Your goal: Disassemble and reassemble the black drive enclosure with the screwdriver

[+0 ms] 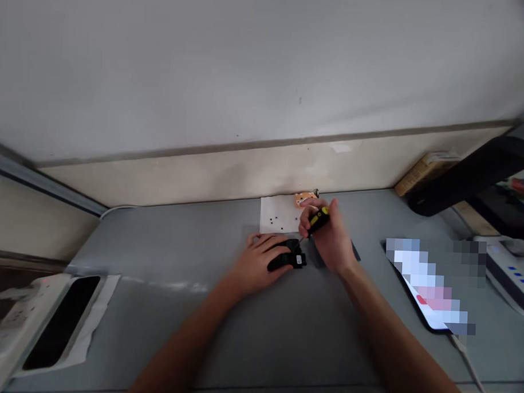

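My left hand [262, 262] is closed around a small black device [295, 256] with a pale label, pressing it to the grey table. In my right hand [332, 239] is a screwdriver [318, 220] with a black and yellow handle, tilted so that its thin shaft points down at the device. Whether the tip sits in a screw is too small to tell. Just behind both hands lies a white sheet of paper [278, 211] with several tiny dark pieces on it. An orange item with a cartoon face [305, 199] is at its far right corner.
On the right lie a lit phone [426, 294] with a white cable [467, 355], a power strip [511, 274] and a long black object [473, 175] beside a box [421, 170]. A dark-screened phone [62, 324] lies at left by another power strip [25, 320]. A wall [228, 172] bounds the back.
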Tool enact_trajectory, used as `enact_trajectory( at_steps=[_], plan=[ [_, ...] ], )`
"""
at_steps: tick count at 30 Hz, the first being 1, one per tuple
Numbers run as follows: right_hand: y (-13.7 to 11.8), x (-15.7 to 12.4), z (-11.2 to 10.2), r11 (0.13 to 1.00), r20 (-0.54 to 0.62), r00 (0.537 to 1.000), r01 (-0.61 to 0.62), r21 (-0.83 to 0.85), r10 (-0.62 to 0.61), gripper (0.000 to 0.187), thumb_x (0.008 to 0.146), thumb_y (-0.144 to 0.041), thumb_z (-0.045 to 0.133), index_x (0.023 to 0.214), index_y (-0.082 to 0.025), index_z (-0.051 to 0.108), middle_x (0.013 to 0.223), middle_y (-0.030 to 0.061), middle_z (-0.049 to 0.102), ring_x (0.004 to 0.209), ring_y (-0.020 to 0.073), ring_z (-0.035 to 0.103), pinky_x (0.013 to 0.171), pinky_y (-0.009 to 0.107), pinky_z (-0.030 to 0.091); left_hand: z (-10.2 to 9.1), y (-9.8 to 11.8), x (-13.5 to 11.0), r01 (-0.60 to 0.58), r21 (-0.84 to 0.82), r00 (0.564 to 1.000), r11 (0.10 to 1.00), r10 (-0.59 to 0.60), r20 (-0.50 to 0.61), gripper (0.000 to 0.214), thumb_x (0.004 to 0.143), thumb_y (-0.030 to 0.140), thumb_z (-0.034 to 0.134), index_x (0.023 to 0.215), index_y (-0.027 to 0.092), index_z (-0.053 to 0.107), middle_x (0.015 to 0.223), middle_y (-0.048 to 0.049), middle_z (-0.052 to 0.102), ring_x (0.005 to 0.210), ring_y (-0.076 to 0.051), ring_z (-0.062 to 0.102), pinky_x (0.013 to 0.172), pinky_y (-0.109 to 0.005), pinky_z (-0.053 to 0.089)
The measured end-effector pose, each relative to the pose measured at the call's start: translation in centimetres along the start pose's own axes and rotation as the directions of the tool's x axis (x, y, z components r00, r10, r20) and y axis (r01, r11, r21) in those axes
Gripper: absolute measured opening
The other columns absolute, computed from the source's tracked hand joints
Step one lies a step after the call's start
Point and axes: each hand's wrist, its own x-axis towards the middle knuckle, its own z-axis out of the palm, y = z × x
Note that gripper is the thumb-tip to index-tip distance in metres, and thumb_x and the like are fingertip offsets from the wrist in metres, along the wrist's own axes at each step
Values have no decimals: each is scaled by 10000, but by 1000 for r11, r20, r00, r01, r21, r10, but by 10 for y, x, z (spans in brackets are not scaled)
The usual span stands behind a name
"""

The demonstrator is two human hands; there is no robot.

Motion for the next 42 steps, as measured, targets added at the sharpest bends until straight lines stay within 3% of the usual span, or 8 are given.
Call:
enact_trajectory(
  at_steps=[5,9,15,20,25,31,37,42],
  plan=[
    [-2,-2,-2,999,12,999,-52,10,52,517,790,-729,677,752,-240,514,868,14,640,632,144,630,639,321,531,-1,2,1,-2,34,1000,999,2,1,220,984,392,633,1153,268,702,1325,-61,692,1241,-246,611,1082,-448,396],
    [-1,-4,-4,988,1,1000,-6,-156,7,529,790,-690,711,715,-238,447,677,-20,642,486,115,561,554,288,483,-1,2,2,22,20,1000,1000,-22,4,204,976,385,644,1141,284,709,1306,-50,704,1228,-241,621,1080,-445,398],
    [5,-2,-4,997,48,998,31,-66,-28,578,928,-778,378,882,-249,607,630,-33,506,583,149,553,599,306,488,3,3,2,32,2,1000,999,-32,-2,212,976,395,649,1132,263,706,1328,-59,697,1235,-247,621,1090,-469,399],
    [2,-1,-8,999,18,999,-40,1,40,488,773,-687,729,792,-246,520,873,-5,623,729,151,643,692,313,538,6,4,1,34,16,999,999,-34,-11,231,984,410,630,1161,280,704,1350,-62,682,1260,-247,605,1121,-478,378],
    [1,0,-8,993,-24,1000,-1,-121,-2,562,790,-647,737,726,-250,343,640,-74,546,421,77,450,466,253,402,4,5,1,11,36,1000,999,-11,7,227,998,394,602,1165,273,696,1349,-61,678,1246,-245,611,1115,-469,379],
    [2,2,-4,1000,-16,1000,13,14,-12,543,896,-789,444,883,-257,553,638,-41,485,504,127,447,517,287,423,1,6,1,4,32,1000,999,-4,19,222,999,379,596,1160,256,687,1357,-80,671,1248,-255,610,1103,-472,381],
    [-1,0,-9,993,35,999,-25,119,21,445,802,-628,742,772,-235,536,846,-4,576,672,127,583,637,293,494,2,7,1,-1,49,1000,999,1,4,208,999,374,602,1157,261,677,1352,-72,676,1253,-258,606,1109,-483,373],
    [1,-2,-9,1000,52,998,-22,2,21,530,833,-636,710,709,-239,381,634,-65,511,456,74,371,470,256,312,2,8,1,18,58,1000,998,-18,6,213,999,380,598,1156,250,660,1321,-70,691,1214,-249,625,1112,-478,365]
  ],
)
